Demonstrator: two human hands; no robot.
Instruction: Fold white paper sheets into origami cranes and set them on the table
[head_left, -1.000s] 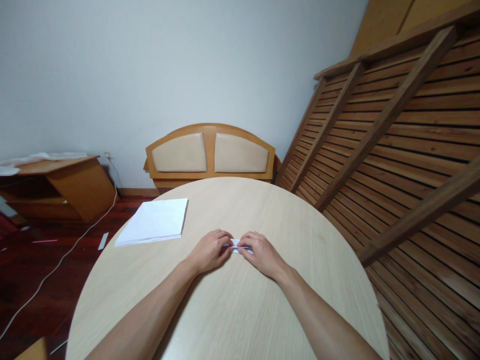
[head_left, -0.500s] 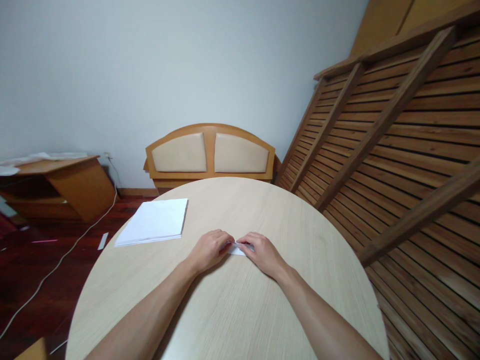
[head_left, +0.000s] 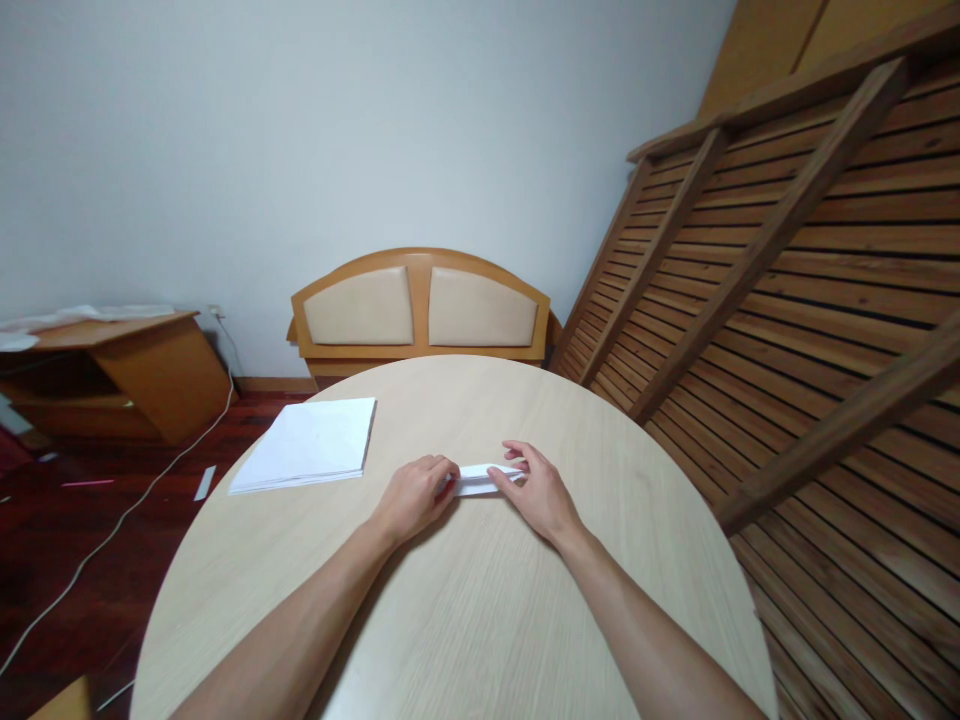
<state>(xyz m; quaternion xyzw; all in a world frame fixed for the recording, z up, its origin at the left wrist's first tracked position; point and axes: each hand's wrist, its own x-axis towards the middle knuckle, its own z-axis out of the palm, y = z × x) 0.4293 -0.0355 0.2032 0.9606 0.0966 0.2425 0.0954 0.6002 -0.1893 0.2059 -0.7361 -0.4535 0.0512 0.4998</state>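
Observation:
A small folded white paper strip (head_left: 480, 479) lies on the round light-wood table (head_left: 465, 620) between my two hands. My left hand (head_left: 416, 495) is curled, its fingertips pinching the strip's left end. My right hand (head_left: 536, 485) grips the right end, thumb under and fingers over the fold. A stack of white paper sheets (head_left: 309, 443) rests on the table to the left, beyond my left hand.
A padded wooden headboard (head_left: 420, 305) stands against the wall behind the table. A slatted wooden frame (head_left: 787, 300) leans along the right side. At left, a wooden cabinet (head_left: 112, 375) stands on the dark floor, where a white cable (head_left: 112, 530) trails.
My right hand has slid to the right and slightly away, and the folded paper between my hands now shows as a longer strip. My left hand has stayed almost in place.

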